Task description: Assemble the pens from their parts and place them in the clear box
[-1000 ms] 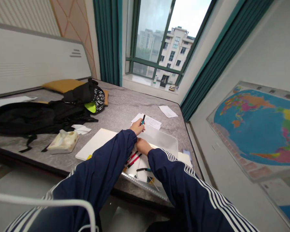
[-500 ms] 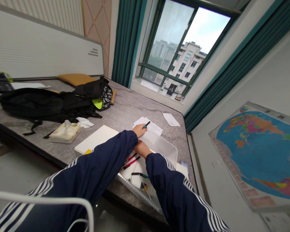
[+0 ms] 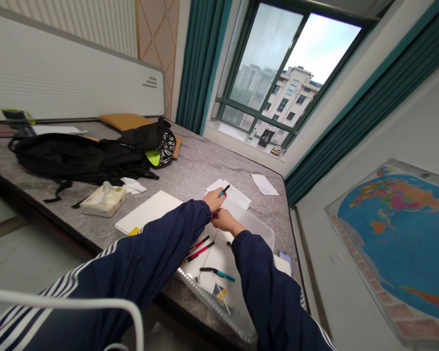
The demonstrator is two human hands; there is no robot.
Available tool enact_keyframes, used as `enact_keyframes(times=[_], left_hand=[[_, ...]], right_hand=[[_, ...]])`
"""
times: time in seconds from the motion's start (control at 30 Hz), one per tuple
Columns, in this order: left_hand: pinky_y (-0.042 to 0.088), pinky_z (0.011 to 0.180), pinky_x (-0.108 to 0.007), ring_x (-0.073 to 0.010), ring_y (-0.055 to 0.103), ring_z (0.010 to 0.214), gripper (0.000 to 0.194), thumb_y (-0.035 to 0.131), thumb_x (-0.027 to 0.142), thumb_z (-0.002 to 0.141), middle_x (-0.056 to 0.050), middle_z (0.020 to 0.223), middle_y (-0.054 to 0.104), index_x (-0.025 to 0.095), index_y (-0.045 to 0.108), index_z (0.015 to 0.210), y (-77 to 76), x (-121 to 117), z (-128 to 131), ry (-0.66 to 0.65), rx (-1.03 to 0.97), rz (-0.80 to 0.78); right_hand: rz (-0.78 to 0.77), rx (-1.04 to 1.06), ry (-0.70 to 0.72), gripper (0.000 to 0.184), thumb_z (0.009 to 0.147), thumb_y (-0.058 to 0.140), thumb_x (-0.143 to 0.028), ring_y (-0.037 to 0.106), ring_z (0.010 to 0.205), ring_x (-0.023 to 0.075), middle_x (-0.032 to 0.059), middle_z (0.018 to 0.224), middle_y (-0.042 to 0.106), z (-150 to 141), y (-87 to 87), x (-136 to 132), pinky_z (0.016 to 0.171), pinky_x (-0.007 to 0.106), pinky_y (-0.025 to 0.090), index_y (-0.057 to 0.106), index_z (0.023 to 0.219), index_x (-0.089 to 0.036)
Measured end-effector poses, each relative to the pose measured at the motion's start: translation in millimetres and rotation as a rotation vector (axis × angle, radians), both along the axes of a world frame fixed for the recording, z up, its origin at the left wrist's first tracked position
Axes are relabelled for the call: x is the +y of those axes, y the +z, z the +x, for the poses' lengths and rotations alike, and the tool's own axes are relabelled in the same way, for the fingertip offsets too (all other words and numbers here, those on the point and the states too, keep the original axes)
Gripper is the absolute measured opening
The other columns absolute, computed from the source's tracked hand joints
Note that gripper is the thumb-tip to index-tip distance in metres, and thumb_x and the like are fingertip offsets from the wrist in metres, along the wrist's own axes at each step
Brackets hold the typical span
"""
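Observation:
My left hand (image 3: 213,200) is closed around a teal pen (image 3: 224,190) with a black end, which points up and away. Just below it my right hand (image 3: 226,222) has its fingers pinched together close against the left; a small dark bit shows at its fingertips, too hidden to name. Both hands are over a translucent plastic bin (image 3: 266,229). Inside the bin lie red-and-black pens (image 3: 201,251), a teal pen with a black cap (image 3: 218,273), and white flat items. My right sleeve covers part of the bin.
Paper slips (image 3: 237,196) lie beyond the bin, and another sheet (image 3: 264,185) farther right. Left of the bin are a white box (image 3: 149,210), a tissue pack (image 3: 105,200) and a black backpack (image 3: 66,156). A white cable or tube (image 3: 76,303) crosses the lower left.
My right hand has shifted up and right, closer to the left hand's fingers, uncovering more of the pens in the bin. The left hand keeps the pen. The view has shifted slightly.

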State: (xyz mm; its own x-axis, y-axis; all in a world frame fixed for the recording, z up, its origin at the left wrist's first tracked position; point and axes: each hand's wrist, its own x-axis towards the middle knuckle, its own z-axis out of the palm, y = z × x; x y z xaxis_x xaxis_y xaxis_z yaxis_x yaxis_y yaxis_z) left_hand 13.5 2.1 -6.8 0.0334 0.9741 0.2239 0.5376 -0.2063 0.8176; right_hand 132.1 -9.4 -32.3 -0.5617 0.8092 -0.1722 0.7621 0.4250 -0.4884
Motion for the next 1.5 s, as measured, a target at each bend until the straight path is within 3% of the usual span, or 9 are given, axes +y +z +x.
enact_keyframes(times=[0.07, 0.23, 0.37, 0.47, 0.63, 0.77, 1.0, 1.27, 1.5], left_hand=[[0.041, 0.07, -0.027, -0.0165, 0.056, 0.072, 0.028, 0.043, 0.03, 0.089, -0.002, 0.077, 0.063, 0.021, 0.061, 0.108, 0.5, -0.6, -0.4, 0.003, -0.044, -0.022], [0.041, 0.07, -0.028, -0.0169, 0.057, 0.07, 0.037, 0.035, 0.047, 0.094, -0.001, 0.073, 0.061, 0.021, 0.058, 0.106, 1.5, 0.9, -2.3, -0.018, -0.083, -0.027], [0.041, 0.072, -0.028, -0.0166, 0.057, 0.072, 0.036, 0.033, 0.047, 0.095, 0.0, 0.075, 0.061, 0.021, 0.055, 0.107, 1.9, 0.6, -2.4, -0.008, -0.1, 0.007], [0.04, 0.07, -0.027, -0.0159, 0.055, 0.068, 0.038, 0.031, 0.048, 0.095, 0.002, 0.067, 0.057, 0.022, 0.052, 0.112, 2.3, -1.4, -1.7, -0.012, -0.124, 0.004], [0.038, 0.066, -0.027, -0.015, 0.052, 0.064, 0.054, 0.024, 0.054, 0.096, 0.0, 0.062, 0.055, 0.018, 0.061, 0.079, 1.8, -0.6, -0.4, -0.179, -0.071, -0.006], [0.036, 0.063, -0.028, -0.0154, 0.052, 0.061, 0.062, 0.023, 0.056, 0.095, -0.002, 0.058, 0.056, 0.017, 0.058, 0.06, 0.6, 2.1, -0.7, -0.228, -0.005, -0.037], [0.038, 0.068, -0.028, -0.0165, 0.055, 0.065, 0.06, 0.021, 0.049, 0.096, -0.003, 0.061, 0.059, 0.018, 0.059, 0.061, 0.9, -2.5, 0.3, -0.169, 0.045, 0.047], [0.039, 0.07, -0.028, -0.0169, 0.056, 0.068, 0.062, 0.02, 0.051, 0.096, -0.003, 0.063, 0.06, 0.019, 0.058, 0.06, -1.2, 0.2, 0.6, -0.143, 0.076, 0.043], [0.039, 0.072, -0.029, -0.0177, 0.057, 0.072, 0.057, 0.022, 0.047, 0.097, -0.003, 0.07, 0.063, 0.019, 0.064, 0.07, -5.6, 2.6, -0.9, -0.146, 0.088, 0.084]], right_hand=[[-0.035, 0.117, -0.017, 0.021, 0.083, 0.053, -0.011, 0.065, 0.063, 0.0149, 0.0062, 0.075, 0.072, 4.8, 6.1, 1.6, 0.063, 0.023, 0.046, 0.073, 0.087, -0.013], [0.149, 0.323, -0.051, 0.012, 0.079, 0.06, -0.019, 0.064, 0.07, 0.0171, 0.0056, 0.077, 0.073, 16.5, 18.2, 1.9, 0.068, 0.027, 0.046, 0.072, 0.078, -0.015], [0.207, 0.613, -0.283, 0.017, 0.081, 0.061, -0.03, 0.063, 0.064, 0.0155, 0.0056, 0.08, 0.071, 24.5, 27.0, 7.4, 0.06, 0.027, 0.049, 0.07, 0.085, -0.016], [0.252, 0.885, -0.467, 0.028, 0.081, 0.062, -0.04, 0.064, 0.07, 0.0171, 0.0072, 0.085, 0.071, 29.2, 30.6, 13.8, 0.057, 0.027, 0.051, 0.069, 0.093, -0.015], [0.178, 1.229, -0.655, 0.034, 0.076, 0.068, -0.043, 0.066, 0.086, 0.0181, 0.0103, 0.099, 0.071, 32.7, 33.4, 16.3, 0.068, 0.028, 0.055, 0.067, 0.095, -0.015], [0.026, 1.405, -0.674, 0.034, 0.074, 0.073, -0.04, 0.067, 0.091, 0.0174, 0.011, 0.107, 0.071, 31.2, 36.2, 15.0, 0.072, 0.028, 0.056, 0.064, 0.095, -0.016], [-0.081, 1.501, -0.58, 0.033, 0.071, 0.078, -0.038, 0.068, 0.095, 0.0186, 0.0086, 0.101, 0.072, 27.6, 42.7, 12.8, 0.076, 0.03, 0.057, 0.063, 0.093, -0.017], [-0.06, 1.342, -0.517, 0.035, 0.071, 0.077, -0.042, 0.068, 0.089, 0.0195, 0.0095, 0.098, 0.072, 30.2, 39.7, 17.6, 0.071, 0.031, 0.058, 0.065, 0.091, -0.016], [-0.141, 1.275, -0.491, 0.037, 0.071, 0.075, -0.046, 0.068, 0.09, 0.02, 0.0109, 0.104, 0.071, 33.0, 37.4, 18.9, 0.07, 0.031, 0.058, 0.065, 0.091, -0.017]])
